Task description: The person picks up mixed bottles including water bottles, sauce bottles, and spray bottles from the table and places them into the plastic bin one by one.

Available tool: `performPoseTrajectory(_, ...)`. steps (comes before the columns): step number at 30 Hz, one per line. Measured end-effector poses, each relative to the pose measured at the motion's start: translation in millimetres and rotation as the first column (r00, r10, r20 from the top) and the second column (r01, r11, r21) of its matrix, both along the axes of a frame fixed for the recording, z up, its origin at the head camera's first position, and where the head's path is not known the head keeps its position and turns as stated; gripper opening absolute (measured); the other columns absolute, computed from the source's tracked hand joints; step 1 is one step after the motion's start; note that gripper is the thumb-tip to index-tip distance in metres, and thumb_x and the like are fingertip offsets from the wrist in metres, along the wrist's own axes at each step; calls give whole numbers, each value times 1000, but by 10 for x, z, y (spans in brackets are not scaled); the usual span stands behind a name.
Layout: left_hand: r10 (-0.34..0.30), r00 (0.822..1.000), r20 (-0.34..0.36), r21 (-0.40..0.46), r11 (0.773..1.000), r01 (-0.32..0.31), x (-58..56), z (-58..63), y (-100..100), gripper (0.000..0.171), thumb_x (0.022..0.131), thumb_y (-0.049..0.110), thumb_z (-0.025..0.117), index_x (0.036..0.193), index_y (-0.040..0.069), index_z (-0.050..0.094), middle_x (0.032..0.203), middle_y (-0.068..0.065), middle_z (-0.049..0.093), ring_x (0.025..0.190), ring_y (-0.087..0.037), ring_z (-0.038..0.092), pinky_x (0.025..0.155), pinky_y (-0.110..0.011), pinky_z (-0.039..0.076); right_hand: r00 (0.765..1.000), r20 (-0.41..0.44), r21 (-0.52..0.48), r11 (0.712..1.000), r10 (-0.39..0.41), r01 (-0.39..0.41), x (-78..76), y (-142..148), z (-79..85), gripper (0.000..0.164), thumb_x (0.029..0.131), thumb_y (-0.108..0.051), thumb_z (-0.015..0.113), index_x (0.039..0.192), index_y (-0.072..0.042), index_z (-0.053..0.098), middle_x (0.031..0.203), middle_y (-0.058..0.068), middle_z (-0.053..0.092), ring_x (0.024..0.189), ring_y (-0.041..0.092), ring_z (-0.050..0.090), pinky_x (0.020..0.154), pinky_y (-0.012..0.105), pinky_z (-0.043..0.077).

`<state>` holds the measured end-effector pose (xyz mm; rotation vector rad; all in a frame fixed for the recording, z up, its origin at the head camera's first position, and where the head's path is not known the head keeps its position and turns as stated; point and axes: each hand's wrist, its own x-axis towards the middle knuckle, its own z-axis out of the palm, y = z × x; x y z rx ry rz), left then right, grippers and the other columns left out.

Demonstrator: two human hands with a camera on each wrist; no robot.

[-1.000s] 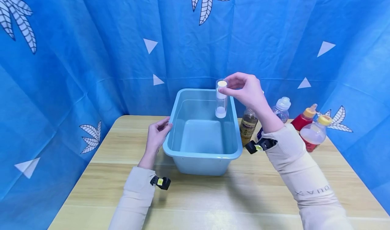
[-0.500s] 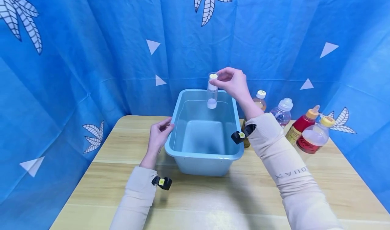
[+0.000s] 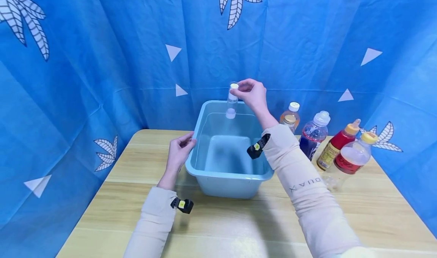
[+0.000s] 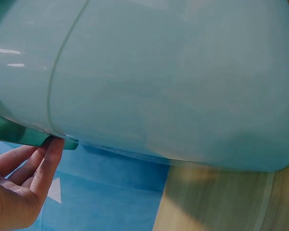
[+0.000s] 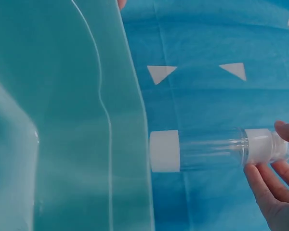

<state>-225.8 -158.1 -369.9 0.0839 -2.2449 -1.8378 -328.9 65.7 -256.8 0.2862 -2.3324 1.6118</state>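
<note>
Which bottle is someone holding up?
The clear bottle with the white base, pinched by the right hand; the others, such as the orange-capped red bottle, stand on the table.

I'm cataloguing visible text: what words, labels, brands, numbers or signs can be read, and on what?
"XAUO", left to right as seen, perhaps partial: beige fabric right sleeve.
Too small or blurred: labels on the red plastic squeeze bottle and yellow-capped clear plastic bottle.
Nothing else is legible.

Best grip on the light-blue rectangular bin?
I'd take the bin by its left rim, near mid-length, coming from the left: the lip overhangs a tapering wall, giving an edge to hook under. The left hand holds it there. Right looks tighter: an amber bottle with white cap stands that side.
</note>
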Motion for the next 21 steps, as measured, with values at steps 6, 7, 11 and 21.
performPoseTrajectory(6,-5,1000,10,8,1000,5,2,3,-19,35,86,11,57,120,3,55,110,-18,58,96,-25,56,84,-32,47,999,35,-14,999,-34,35,-104,-96,-141,33,72,-26,74,96,-6,64,90,10,64,81,17,59,70,28,48)
performPoseTrajectory(7,-5,1000,9,10,1000,5,0,4,-21,35,86,11,57,120,3,55,110,-18,58,96,-26,56,84,-33,47,998,39,-13,999,-39,40,-119,-111,-160,33,72,-26,74,96,-6,64,90,10,64,81,18,59,71,28,48)
performPoseTrajectory(11,-3,1000,2,8,1000,3,-7,5,-31,35,86,10,57,120,2,55,109,-18,58,96,-26,57,83,-33,47,998,50,-15,999,-48,48,-177,-169,-231,33,72,-25,74,96,-5,64,90,10,64,82,19,59,72,29,47)
performPoseTrajectory(21,-6,1000,0,-2,1000,6,-35,-11,-27,34,86,10,58,119,2,55,108,-18,59,95,-25,57,82,-32,48,992,104,46,997,-69,64,-276,-276,-444,31,71,-22,74,94,-4,64,90,12,65,83,21,60,71,32,48)
